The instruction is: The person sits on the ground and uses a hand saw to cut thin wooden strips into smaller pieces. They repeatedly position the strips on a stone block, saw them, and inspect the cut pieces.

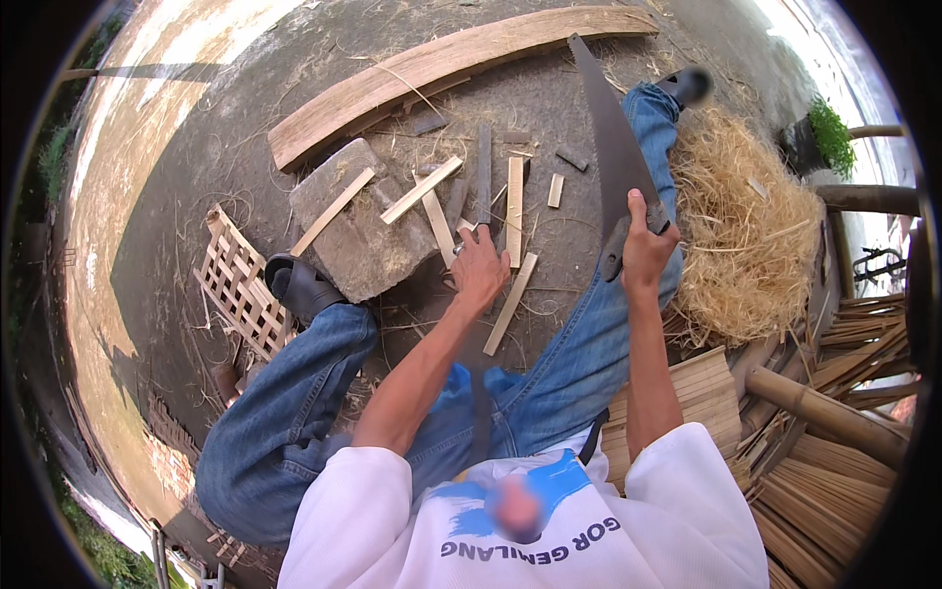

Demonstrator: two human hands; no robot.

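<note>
My right hand (648,247) is closed around the dark handle of a handsaw (610,133). The wide grey blade points away from me, its narrow tip near the far plank. Lower and nearer the middle, my left hand (479,267) reaches down with fingers apart among cut wood strips. Its fingertips meet the near part of a long dark strip (484,162); whether they grip it is not clear. A pale wood strip (515,211) stands beside that hand, and another pale strip (509,304) lies closer to me. Left of the fingers is a rough stone block (358,231).
A thick wooden plank (432,74) lies across the far side. Wood shavings (746,226) are heaped at the right, near bamboo poles (824,414) and stacked slats (824,501). A woven lattice piece (240,280) rests by my left foot. My jeans-clad legs flank the work.
</note>
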